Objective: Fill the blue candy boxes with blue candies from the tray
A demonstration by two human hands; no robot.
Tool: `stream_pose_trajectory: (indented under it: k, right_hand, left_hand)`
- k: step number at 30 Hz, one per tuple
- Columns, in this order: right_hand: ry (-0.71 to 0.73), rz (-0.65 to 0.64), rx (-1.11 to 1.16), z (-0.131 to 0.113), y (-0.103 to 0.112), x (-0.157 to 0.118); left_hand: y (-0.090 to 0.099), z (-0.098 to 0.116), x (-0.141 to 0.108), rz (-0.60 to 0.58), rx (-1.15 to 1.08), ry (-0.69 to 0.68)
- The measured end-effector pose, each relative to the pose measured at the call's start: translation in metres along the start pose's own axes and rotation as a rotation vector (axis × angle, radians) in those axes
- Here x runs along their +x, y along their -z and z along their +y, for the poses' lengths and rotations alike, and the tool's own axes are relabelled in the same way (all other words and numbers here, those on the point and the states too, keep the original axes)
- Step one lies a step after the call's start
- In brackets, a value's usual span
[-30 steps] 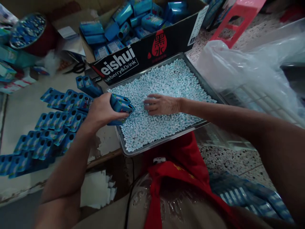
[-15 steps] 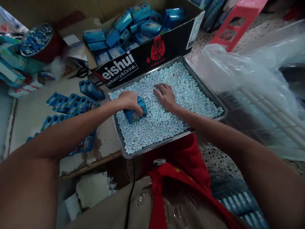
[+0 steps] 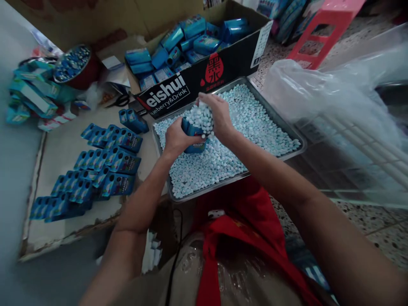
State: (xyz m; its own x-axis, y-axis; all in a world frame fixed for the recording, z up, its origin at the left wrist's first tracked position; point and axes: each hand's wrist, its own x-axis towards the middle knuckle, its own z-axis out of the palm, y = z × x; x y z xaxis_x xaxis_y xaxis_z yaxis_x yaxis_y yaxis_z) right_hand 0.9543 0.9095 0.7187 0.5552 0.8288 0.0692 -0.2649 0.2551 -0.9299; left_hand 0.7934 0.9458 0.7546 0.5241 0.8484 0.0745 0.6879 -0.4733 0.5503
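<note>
My left hand [image 3: 176, 138] is wrapped round small blue candy boxes [image 3: 196, 148], held over the tray with their tops tilted up. How many boxes it holds I cannot tell. A heap of pale blue and white candies [image 3: 201, 118] lies on top of them. Cupped round the right side of this heap is my right hand [image 3: 219, 114], and a few candies spill at its edge. Below both hands, a metal tray [image 3: 211, 187] holds a thick layer of the same loose candies [image 3: 255, 131].
Behind the tray stands a black carton [image 3: 236, 63] with blue packs inside. Rows of small blue boxes [image 3: 119, 183] stand on the table to the left. Scissors [image 3: 121, 100] and a red bowl [image 3: 91, 76] lie farther back. Clear plastic sheeting [image 3: 296, 97] hangs at the right.
My right hand has come up from the tray with a cupped heap of candies and moved left to the boxes. My left hand has raised and tilted the boxes. The view has shifted left.
</note>
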Motion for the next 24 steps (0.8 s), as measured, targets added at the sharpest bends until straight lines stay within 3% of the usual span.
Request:
stream_pose_trajectory:
  k: [5,13,19,24]
  right_hand:
    - [-0.059,0.007,0.07,-0.014,-0.006,0.022]
    - [-0.048,-0.095,0.003,-0.024,-0.01,0.032]
    - [-0.119,-0.19,0.227,-0.034,-0.018,0.028]
    - [-0.102,-0.223,0.221,-0.035,-0.019,0.019]
  left_hand:
    - [-0.013,-0.001,-0.002,0.12,-0.183,-0.048]
    - [0.0,-0.011,-0.006,0.111,-0.201,-0.073]
    - [0.003,-0.02,-0.012,0.114,-0.29,-0.086]
    - [0.0,-0.025,-0.016,0.098,-0.312,-0.066]
